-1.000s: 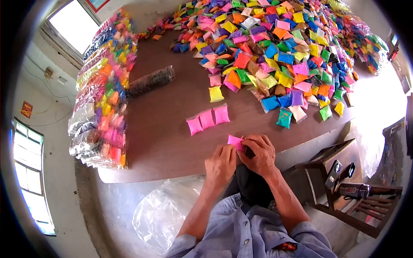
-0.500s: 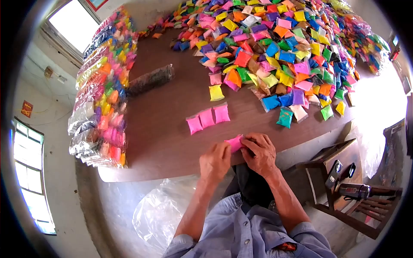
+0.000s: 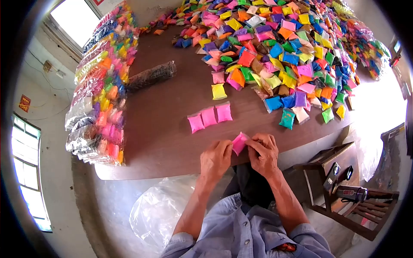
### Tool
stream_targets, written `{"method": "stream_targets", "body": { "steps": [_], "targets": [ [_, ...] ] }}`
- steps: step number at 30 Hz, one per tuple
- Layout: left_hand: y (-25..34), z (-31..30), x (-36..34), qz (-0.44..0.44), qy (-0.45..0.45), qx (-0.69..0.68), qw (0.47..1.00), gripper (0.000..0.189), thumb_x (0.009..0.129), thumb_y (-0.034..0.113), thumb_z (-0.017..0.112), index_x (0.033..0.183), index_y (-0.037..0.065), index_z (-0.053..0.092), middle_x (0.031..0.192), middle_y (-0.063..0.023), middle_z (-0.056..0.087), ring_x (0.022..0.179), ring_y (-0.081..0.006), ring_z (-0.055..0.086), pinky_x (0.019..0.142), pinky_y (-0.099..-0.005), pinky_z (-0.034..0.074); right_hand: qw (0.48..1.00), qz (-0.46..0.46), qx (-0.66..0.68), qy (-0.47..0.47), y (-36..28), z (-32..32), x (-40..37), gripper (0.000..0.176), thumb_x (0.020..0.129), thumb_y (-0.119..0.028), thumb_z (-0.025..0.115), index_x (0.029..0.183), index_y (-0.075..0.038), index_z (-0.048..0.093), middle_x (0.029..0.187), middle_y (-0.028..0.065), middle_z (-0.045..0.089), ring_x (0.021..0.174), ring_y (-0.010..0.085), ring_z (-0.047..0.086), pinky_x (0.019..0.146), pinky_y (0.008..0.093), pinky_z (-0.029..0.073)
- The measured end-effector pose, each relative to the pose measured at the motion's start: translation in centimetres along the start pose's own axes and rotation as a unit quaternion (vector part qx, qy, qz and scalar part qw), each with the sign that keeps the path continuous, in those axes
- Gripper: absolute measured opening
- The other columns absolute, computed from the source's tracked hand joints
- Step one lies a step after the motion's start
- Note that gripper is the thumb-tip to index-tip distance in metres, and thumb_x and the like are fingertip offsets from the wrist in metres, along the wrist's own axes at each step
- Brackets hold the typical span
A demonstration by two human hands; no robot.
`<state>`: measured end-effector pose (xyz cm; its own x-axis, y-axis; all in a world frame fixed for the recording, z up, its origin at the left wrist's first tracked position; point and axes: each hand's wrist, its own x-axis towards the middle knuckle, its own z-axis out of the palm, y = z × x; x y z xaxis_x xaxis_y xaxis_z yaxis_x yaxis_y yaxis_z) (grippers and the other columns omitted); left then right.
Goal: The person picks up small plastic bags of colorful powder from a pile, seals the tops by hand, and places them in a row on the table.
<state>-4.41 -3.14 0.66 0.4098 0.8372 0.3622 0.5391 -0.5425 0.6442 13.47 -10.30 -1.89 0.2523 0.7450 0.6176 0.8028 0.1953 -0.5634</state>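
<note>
A small pink packet (image 3: 239, 143) is held near the table's front edge, tilted upright between my hands. My right hand (image 3: 263, 154) pinches its right edge between thumb and fingers. On the other side, my left hand (image 3: 216, 158) is closed, with its fingertips at the packet's left edge. Just beyond them, three pink packets lie side by side in a slightly slanted row, the middle pink packet (image 3: 209, 116) touching its neighbours. Farther back lies a yellow packet (image 3: 218, 91).
A large heap of coloured packets (image 3: 275, 56) covers the back right of the brown table (image 3: 159, 137). Stacked bags of packets (image 3: 101, 99) line the left, beside a dark filled bag (image 3: 152, 76). A wooden chair (image 3: 344, 172) stands right; clear plastic (image 3: 157, 210) lies below.
The pink packet in my hands has turned more upright, showing more of its face. My right hand has shifted slightly. The view has moved a little; the row of packets is unchanged.
</note>
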Motion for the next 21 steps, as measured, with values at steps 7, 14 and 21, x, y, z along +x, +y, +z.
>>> {"method": "stream_targets", "body": {
  "steps": [7, 14, 21],
  "targets": [
    [0.6, 0.4, -0.9, -0.023, -0.020, 0.009, 0.999, 0.008, 0.092, 0.009, 0.073, 0.099, 0.006, 0.073, 0.092, -0.0156, 0.073, 0.081, -0.0385, 0.072, 0.069, -0.0450, 0.057, 0.999, -0.014, 0.004, -0.028, -0.8, -0.3, 0.3, 0.036, 0.068, -0.018, 0.091, 0.101, -0.014, 0.078, 0.100, 0.0033, 0.064, 0.093, 0.0295, 0.064, 0.081, 0.0399, 0.054],
    [0.1, -0.5, 0.3, 0.007, -0.051, 0.055, 0.997, 0.009, 0.096, 0.014, 0.069, 0.102, 0.008, 0.072, 0.094, -0.0149, 0.071, 0.081, -0.0386, 0.070, 0.069, -0.0462, 0.057, 1.000, -0.008, -0.014, -0.024, -0.8, 0.2, 0.2, 0.036, 0.068, -0.018, 0.092, 0.100, -0.014, 0.077, 0.100, 0.0030, 0.064, 0.092, 0.0282, 0.065, 0.079, 0.0388, 0.055],
    [-0.8, 0.7, 2.6, 0.063, -0.064, 0.094, 0.992, 0.008, 0.101, 0.020, 0.063, 0.098, 0.013, 0.067, 0.090, -0.0107, 0.065, 0.076, -0.0381, 0.068, 0.062, -0.0489, 0.055, 1.000, -0.016, 0.011, -0.021, -0.5, 0.1, 0.4, 0.032, 0.069, -0.013, 0.089, 0.099, -0.013, 0.077, 0.098, 0.0040, 0.066, 0.089, 0.0284, 0.066, 0.078, 0.0393, 0.055]
  ]
}}
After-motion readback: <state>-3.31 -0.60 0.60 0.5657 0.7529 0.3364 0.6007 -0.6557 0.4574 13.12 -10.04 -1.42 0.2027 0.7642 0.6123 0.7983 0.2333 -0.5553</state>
